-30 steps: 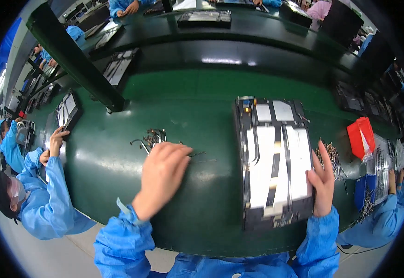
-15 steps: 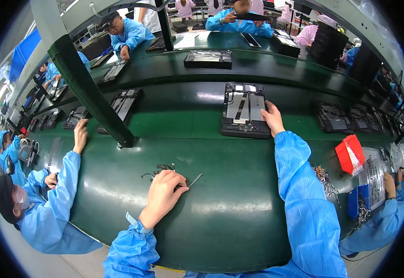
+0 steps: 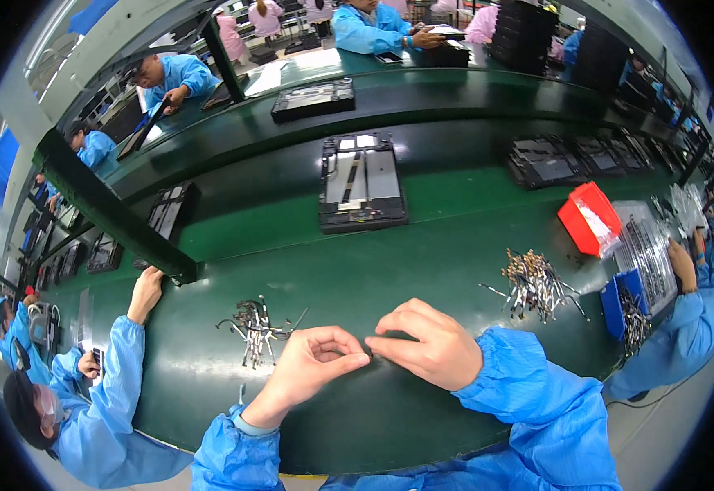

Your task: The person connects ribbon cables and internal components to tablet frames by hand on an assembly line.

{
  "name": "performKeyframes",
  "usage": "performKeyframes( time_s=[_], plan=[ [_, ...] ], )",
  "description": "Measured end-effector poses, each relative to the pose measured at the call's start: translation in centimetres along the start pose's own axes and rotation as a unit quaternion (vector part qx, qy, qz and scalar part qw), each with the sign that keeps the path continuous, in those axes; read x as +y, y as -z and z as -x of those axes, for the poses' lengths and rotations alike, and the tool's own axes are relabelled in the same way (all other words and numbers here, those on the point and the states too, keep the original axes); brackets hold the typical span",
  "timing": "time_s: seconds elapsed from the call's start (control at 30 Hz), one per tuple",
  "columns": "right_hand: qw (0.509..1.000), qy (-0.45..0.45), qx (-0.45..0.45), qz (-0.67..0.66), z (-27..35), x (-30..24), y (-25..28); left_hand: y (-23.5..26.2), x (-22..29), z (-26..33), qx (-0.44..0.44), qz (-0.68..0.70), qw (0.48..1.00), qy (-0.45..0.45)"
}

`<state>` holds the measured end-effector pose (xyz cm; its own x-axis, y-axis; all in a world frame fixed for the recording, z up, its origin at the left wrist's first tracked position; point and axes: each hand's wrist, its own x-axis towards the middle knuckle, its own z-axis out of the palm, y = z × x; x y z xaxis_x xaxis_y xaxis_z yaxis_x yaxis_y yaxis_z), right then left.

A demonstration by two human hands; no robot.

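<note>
Where hands [image 3: 316,364] [image 3: 432,348] nearly meet — green tabletop [image 3: 430,262], co-workers [image 3: 197,78] around.

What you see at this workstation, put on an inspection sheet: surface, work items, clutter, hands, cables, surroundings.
Surface: green bench top, glossy, with light reflections.
Work items: smaller pile of short parts beyond and left of the left hand; larger pile of short parts beyond and right of the right hand; open black device farther off, touched by neither.
Clutter: red bin and blue bin at right.
Hands: fingertips close together above the bench; anything pinched is too small to tell.
Cables: short cable-like pieces, jumbled in both piles.
Surroundings: dark green post at left; co-workers in blue at left and right.
</note>
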<state>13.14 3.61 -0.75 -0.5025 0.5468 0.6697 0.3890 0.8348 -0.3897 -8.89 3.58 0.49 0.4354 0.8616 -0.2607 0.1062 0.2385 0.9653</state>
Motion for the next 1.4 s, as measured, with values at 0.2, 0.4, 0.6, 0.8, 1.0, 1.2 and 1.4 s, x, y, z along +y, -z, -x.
performKeyframes(
  time_s=[0.2,0.4,0.6,0.8,1.0,1.2,1.4],
  plan=[
    [0.995,-0.089,0.003,-0.041,3.9,-1.1,1.7,-2.4,-0.3,-1.1,-0.068,0.012,0.998,0.003],
    [0.837,-0.401,0.099,-0.359,5.3,-0.1,2.3,-4.6,0.0,-1.7,0.013,-0.122,0.989,-0.088],
    [0.819,-0.430,0.073,-0.374,6.3,2.1,3.4,-7.6,-0.8,-1.6,-0.103,-0.080,0.991,0.033],
    [0.936,-0.304,0.169,-0.042,5.3,0.5,3.7,-8.2,-1.7,-2.6,-0.146,-0.050,0.987,0.036],
    [0.978,-0.159,0.116,-0.075,7.9,-0.1,3.2,-9.0,-1.3,-2.3,-0.107,-0.028,0.994,-0.009],
    [0.957,-0.225,0.135,-0.127,7.2,-1.2,4.2,-9.4,-0.3,-1.9,-0.097,-0.247,0.942,-0.207],
    [0.967,-0.192,0.167,0.025,7.5,-1.1,4.7,-9.2,-0.5,-1.5,-0.109,-0.116,0.986,-0.056]
  ],
)
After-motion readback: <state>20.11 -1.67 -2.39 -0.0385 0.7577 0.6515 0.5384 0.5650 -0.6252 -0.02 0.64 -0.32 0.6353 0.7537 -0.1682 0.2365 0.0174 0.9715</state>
